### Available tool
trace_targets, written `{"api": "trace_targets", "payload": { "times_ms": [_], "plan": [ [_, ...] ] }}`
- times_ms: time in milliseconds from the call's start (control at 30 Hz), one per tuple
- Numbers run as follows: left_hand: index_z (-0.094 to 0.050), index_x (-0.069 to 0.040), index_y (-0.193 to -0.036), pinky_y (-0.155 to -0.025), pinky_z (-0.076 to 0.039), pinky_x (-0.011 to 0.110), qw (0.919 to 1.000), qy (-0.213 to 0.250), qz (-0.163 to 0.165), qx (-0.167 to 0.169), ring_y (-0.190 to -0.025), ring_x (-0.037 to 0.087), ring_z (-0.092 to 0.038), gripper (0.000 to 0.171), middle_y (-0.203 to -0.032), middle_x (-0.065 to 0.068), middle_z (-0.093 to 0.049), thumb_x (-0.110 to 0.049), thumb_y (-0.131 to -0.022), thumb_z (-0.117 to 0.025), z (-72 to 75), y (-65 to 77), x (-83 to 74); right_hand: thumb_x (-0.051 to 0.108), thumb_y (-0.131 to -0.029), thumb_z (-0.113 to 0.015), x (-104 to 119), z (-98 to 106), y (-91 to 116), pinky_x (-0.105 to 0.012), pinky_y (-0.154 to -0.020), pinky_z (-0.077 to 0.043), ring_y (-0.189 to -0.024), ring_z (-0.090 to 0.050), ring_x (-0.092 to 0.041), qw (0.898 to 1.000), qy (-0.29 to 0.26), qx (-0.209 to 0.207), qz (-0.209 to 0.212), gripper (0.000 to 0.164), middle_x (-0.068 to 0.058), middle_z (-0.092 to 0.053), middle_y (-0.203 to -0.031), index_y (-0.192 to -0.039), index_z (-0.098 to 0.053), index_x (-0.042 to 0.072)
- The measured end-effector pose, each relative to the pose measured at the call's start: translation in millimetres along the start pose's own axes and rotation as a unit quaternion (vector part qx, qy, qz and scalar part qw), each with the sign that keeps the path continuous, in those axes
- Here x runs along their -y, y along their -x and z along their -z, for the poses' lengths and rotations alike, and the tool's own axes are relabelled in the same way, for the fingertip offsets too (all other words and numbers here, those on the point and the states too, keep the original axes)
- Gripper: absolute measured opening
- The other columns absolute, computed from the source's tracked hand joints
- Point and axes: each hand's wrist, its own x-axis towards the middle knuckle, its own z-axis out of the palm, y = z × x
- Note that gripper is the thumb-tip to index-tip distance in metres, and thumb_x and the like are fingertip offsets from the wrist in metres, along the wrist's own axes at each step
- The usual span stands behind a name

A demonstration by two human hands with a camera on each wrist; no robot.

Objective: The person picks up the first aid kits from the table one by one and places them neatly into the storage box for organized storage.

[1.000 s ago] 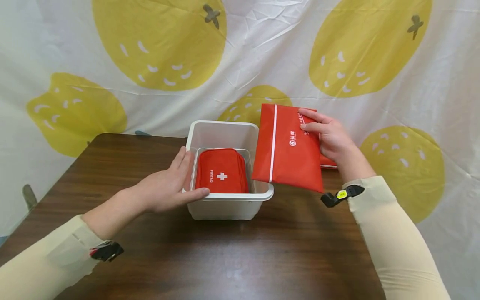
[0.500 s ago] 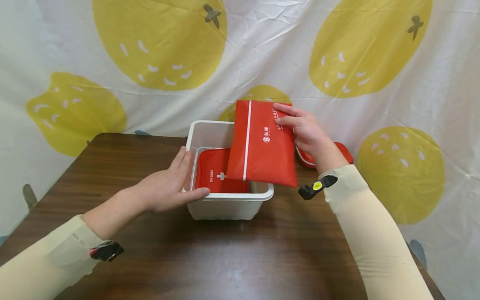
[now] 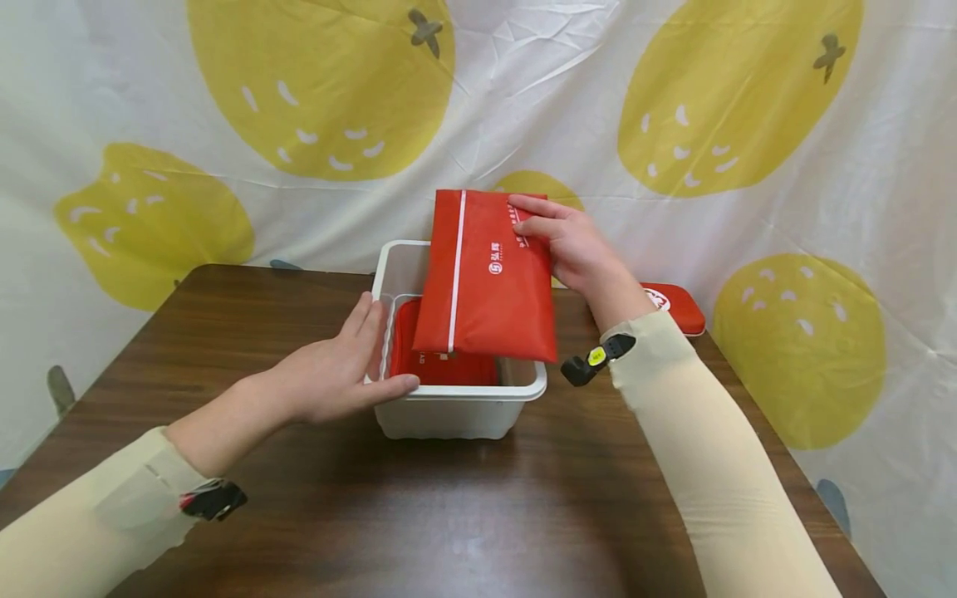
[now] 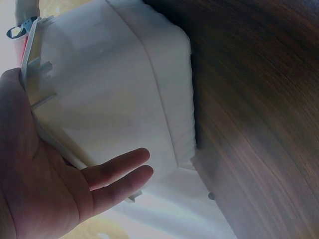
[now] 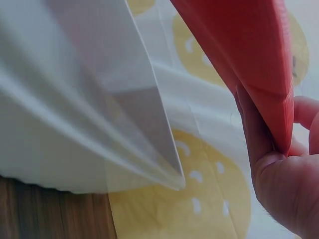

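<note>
My right hand [image 3: 571, 247] pinches a flat red pouch [image 3: 486, 291] by its right edge, with the thumb on one side and fingers on the other. White lettering and a white stripe mark the pouch, which hangs tilted over a white plastic bin [image 3: 456, 415]. Inside the bin lies a red first aid bag [image 3: 478, 371], mostly covered by the pouch in the head view. Against the bin's left side rests my left hand [image 3: 329, 370], its thumb along the front rim. Two straight fingers [image 4: 122, 169] of that hand lie by the outer wall in the left wrist view.
Behind my right wrist a red case [image 3: 679, 307] with a white emblem stands on the brown wooden table [image 3: 419, 515], partly hidden by the forearm. A white curtain [image 3: 523, 91] printed with yellow fruit hangs along the table's back edge.
My right hand has carried the red pouch leftward, from beside the bin to above it. More of the red case behind now shows. The left hand and the bin have stayed in place.
</note>
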Motion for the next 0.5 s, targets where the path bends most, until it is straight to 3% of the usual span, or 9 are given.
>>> {"api": "trace_targets", "payload": {
  "times_ms": [200,433,500],
  "plan": [
    [-0.007,0.006,-0.173,-0.105,-0.06,0.056,1.0,0.0,-0.001,0.001,-0.153,0.05,-0.05,0.121,-0.183,0.028,0.0,-0.078,-0.1,-0.054,-0.3,-0.7,-1.0,0.005,-0.107,-0.064,2,-13,-7,-0.03,-0.082,-0.067,-0.109,-0.071,-0.021,1.0,-0.004,-0.011,0.0,0.049,-0.007,-0.065,-0.14,-0.155,-0.065,0.015],
    [-0.007,0.006,-0.173,-0.106,-0.059,0.057,1.0,0.0,0.001,-0.002,-0.158,0.049,-0.042,0.122,-0.184,0.027,-0.001,-0.08,-0.1,-0.053,-0.1,-0.9,-2.5,0.003,-0.106,-0.064,1,-31,-13,-0.03,-0.082,-0.066,-0.108,-0.07,-0.022,1.0,0.007,-0.016,0.004,0.048,-0.008,-0.066,-0.138,-0.153,-0.067,0.015],
    [-0.007,0.006,-0.173,-0.106,-0.059,0.057,1.0,0.0,0.001,-0.003,-0.156,0.049,-0.047,0.122,-0.184,0.027,-0.001,-0.08,-0.1,-0.053,-0.2,-0.9,-2.7,0.002,-0.106,-0.064,0,-34,-14,-0.029,-0.082,-0.066,-0.108,-0.07,-0.022,1.0,0.013,-0.016,0.007,0.048,-0.009,-0.066,-0.138,-0.153,-0.067,0.013]
  ]
}}
